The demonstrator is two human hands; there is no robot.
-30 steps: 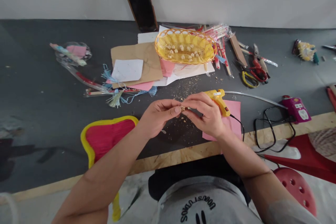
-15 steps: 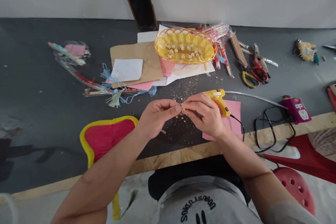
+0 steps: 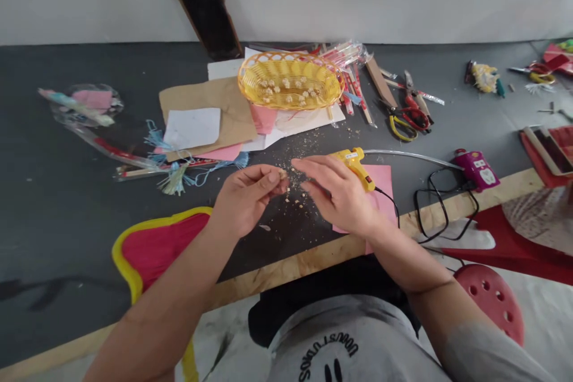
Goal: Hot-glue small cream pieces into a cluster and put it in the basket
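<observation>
Between thumb and fingers, my left hand [image 3: 248,196] pinches a small pale, knobbly piece [image 3: 282,173], much like the ones in the basket; its exact kind is too small to tell. To the right, my right hand [image 3: 338,191] is apart from it, fingers spread and holding nothing. Pale crumbs [image 3: 299,200] lie scattered on the dark table under and between both hands. A yellow glue gun [image 3: 356,166] lies just beyond my right hand, partly over pink paper [image 3: 382,188]. Further back, a yellow woven basket [image 3: 290,102] holds several small pale knobbly pieces [image 3: 286,83].
Scissors [image 3: 401,125] and pruning shears [image 3: 412,95] lie back right, near a wooden strip [image 3: 380,80]. A black cord [image 3: 441,209] loops beside a purple power box [image 3: 477,170]. Left are brown paper [image 3: 228,113], blue tassels [image 3: 156,137] and a red, yellow-edged fan-like piece [image 3: 165,245].
My right hand has let go of the small piece and drawn away to the right, its fingers opening. My left hand keeps the piece. The camera view has turned slightly rightward.
</observation>
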